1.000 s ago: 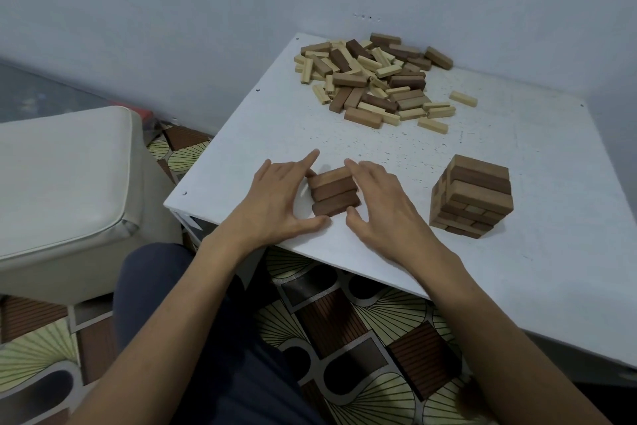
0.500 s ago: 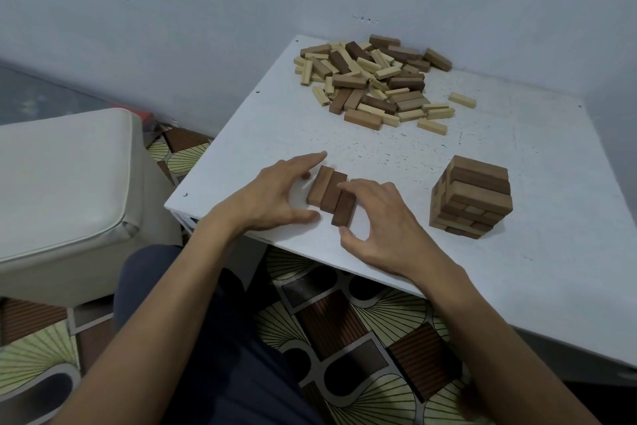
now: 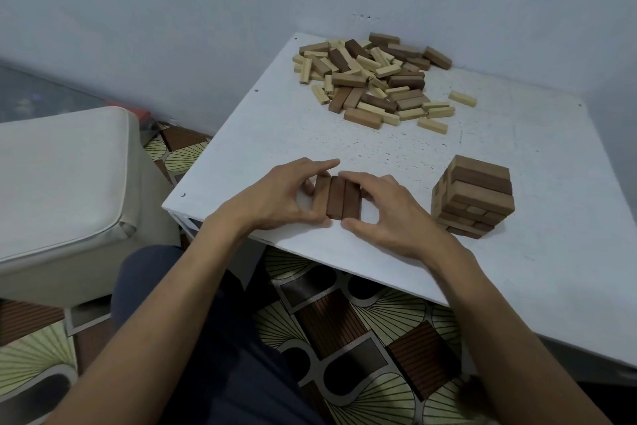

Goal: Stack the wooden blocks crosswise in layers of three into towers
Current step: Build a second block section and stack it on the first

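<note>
Row [image 3: 339,198]: three dark blocks flat on tabletop [image 3: 517,269], long sides touching, close to near edge.
Left hand [image 3: 282,197]: pinches row's left side, thumb at near end, fingers curled over far end.
Right hand [image 3: 393,214]: pinches row's right side the same way.
Tower [image 3: 474,197]: right of row, apart from right hand.
Pile [image 3: 372,80]: loose blocks, far side.

We see bare forearms [image 3: 165,314] running back from the left hand [image 3: 275,195] and the right hand [image 3: 393,214]. Below the hands, a leg wears dark navy trousers [image 3: 213,355].
</note>
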Demonstrator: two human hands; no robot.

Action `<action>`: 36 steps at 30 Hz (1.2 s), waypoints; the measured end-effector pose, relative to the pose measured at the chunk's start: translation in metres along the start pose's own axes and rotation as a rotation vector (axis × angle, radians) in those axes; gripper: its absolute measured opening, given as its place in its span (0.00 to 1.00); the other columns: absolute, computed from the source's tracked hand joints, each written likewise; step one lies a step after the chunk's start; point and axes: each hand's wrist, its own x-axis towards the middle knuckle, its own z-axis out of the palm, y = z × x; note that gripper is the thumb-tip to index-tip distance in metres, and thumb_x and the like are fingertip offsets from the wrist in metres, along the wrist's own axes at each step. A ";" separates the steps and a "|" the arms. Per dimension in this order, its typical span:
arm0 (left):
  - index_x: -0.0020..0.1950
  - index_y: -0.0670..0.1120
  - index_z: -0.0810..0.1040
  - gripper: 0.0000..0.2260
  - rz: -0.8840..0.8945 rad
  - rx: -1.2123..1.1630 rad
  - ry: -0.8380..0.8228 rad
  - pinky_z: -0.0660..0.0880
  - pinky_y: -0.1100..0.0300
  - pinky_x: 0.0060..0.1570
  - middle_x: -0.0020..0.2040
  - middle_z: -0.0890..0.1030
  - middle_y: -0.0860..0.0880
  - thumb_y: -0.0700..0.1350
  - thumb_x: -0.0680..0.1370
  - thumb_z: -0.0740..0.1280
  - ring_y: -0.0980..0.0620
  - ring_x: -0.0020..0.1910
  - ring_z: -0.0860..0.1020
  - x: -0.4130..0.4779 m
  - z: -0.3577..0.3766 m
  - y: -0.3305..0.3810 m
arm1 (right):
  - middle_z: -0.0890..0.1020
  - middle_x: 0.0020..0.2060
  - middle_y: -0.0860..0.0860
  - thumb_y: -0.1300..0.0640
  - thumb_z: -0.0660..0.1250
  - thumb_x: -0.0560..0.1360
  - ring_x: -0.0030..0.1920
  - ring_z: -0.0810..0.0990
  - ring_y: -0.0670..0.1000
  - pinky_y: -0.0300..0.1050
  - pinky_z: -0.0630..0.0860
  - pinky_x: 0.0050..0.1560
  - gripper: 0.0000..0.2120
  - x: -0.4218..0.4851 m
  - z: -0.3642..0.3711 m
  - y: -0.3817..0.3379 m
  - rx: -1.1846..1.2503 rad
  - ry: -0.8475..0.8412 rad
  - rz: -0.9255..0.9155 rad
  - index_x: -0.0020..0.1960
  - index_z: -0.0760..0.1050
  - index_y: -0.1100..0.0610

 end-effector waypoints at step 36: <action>0.79 0.60 0.56 0.49 0.200 0.035 0.035 0.67 0.56 0.62 0.61 0.77 0.62 0.60 0.65 0.78 0.61 0.58 0.71 0.022 -0.030 0.114 | 0.75 0.56 0.36 0.45 0.75 0.69 0.35 0.76 0.47 0.35 0.72 0.36 0.37 -0.061 -0.112 -0.044 -0.043 0.186 0.030 0.74 0.62 0.40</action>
